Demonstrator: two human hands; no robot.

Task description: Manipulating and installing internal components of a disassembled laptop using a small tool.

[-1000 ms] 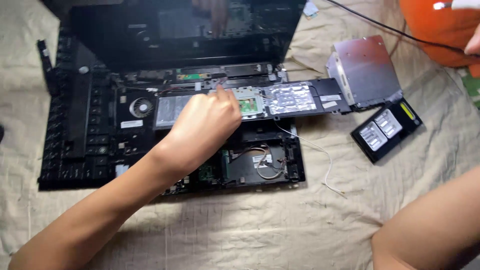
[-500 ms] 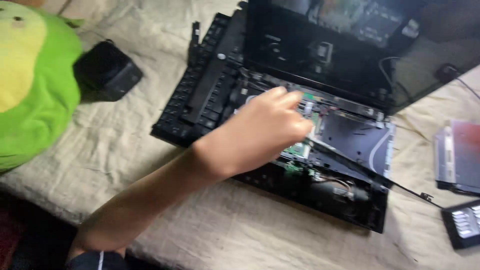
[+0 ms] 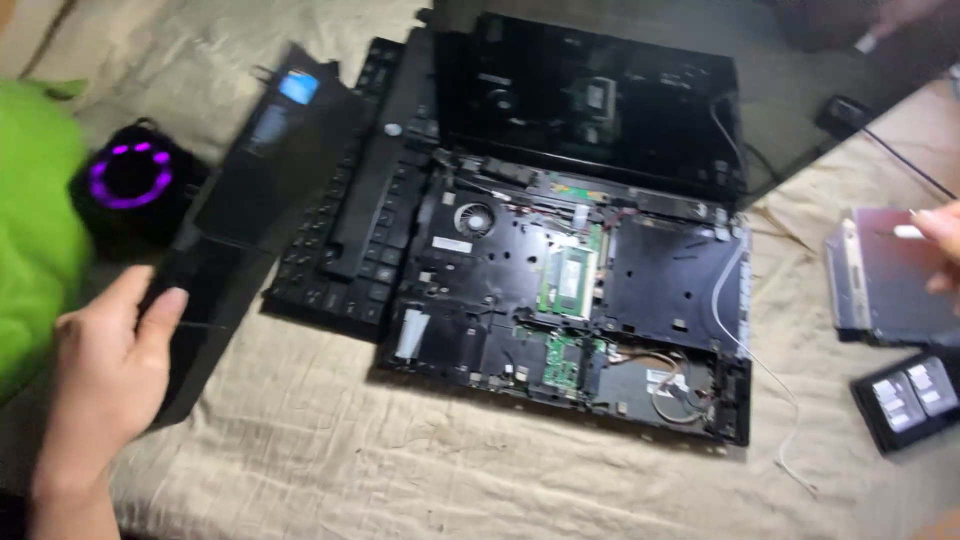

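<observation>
Beige cloth [image 3: 420, 480] covers the work surface. Opened laptop chassis [image 3: 570, 300] lies at centre, circuit boards and fan exposed, lid [image 3: 590, 100] propped up behind. Detached keyboard [image 3: 350, 220] sits just left of the chassis. Long black cover panel [image 3: 250, 190] lies left of the keyboard; left hand [image 3: 105, 375] grips its near end, thumb on top, fingers wrapped under. Optical drive [image 3: 880, 280] at far right; right hand [image 3: 940, 250] touches it, fingers mostly out of frame, grip cannot be told. Small purple-lit speaker [image 3: 130, 180] at far left.
</observation>
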